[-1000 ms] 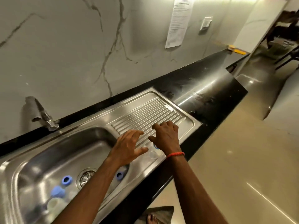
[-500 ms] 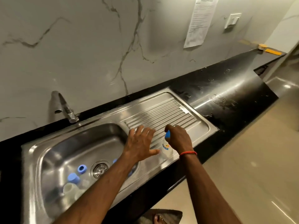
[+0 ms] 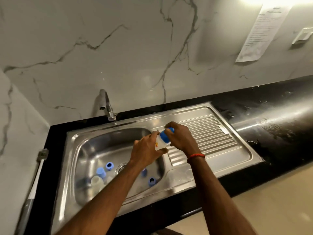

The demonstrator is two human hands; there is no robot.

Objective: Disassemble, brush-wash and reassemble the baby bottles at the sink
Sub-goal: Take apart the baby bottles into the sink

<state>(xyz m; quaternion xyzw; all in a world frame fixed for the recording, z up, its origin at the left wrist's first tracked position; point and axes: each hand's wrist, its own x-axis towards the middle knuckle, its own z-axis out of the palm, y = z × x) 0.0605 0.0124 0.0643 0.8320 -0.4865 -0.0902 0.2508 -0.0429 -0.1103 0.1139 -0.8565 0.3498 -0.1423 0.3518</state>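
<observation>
I hold a small clear baby bottle [image 3: 160, 144] with a blue cap [image 3: 166, 135] over the right rim of the sink basin. My left hand [image 3: 146, 152] wraps its body from the left. My right hand [image 3: 181, 137], with a red thread on the wrist, grips the blue cap. In the steel sink [image 3: 94, 146] lie several bottle parts: a blue ring [image 3: 109, 165], a blue cap [image 3: 101, 172], a pale bottle body [image 3: 96, 181] and another blue ring [image 3: 152, 181].
A chrome tap [image 3: 107, 106] stands behind the basin. The ribbed drainboard [image 3: 211, 136] lies to the right, then wet black countertop [image 3: 279, 126]. A long-handled brush [image 3: 36, 177] leans at the left wall. A paper notice [image 3: 259, 33] hangs on the marble wall.
My hands lifted a bottle from the drainboard's front and carried it left to the basin edge. Both hands closed on it. The camera swung left toward the sink.
</observation>
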